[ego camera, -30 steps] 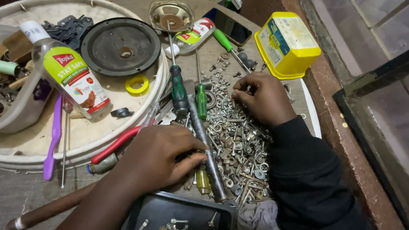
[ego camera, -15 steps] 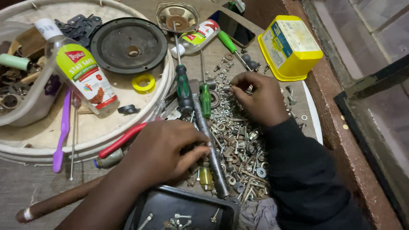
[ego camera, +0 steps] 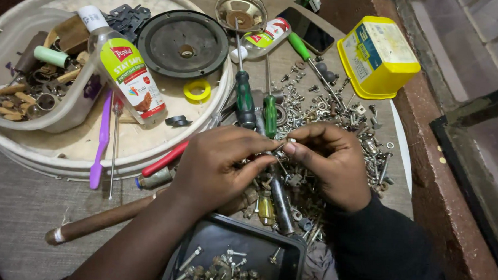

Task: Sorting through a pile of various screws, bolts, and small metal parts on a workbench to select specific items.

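Observation:
My left hand [ego camera: 220, 166] and my right hand [ego camera: 328, 162] meet above a heap of loose screws, nuts and washers [ego camera: 338, 113]. Between their fingertips both pinch a small screw [ego camera: 284, 144]. Under the hands lies a dark metal rod [ego camera: 282, 204]. A black tray [ego camera: 236, 261] with several sorted screws sits at the near edge, just below my wrists. Two green-handled screwdrivers [ego camera: 245, 98] lie just beyond my fingers.
A round white tray [ego camera: 116, 146] on the left holds a clear bottle with green label [ego camera: 124, 75], a black disc [ego camera: 183, 44], a yellow ring [ego camera: 197, 90], a purple tool [ego camera: 101, 140]. A yellow box [ego camera: 376, 53] stands far right. A brown stick [ego camera: 100, 220] lies near left.
My right hand has drawn back from the screw heap to the middle, and my left hand has lifted off the rod to meet it. Both now pinch a small screw.

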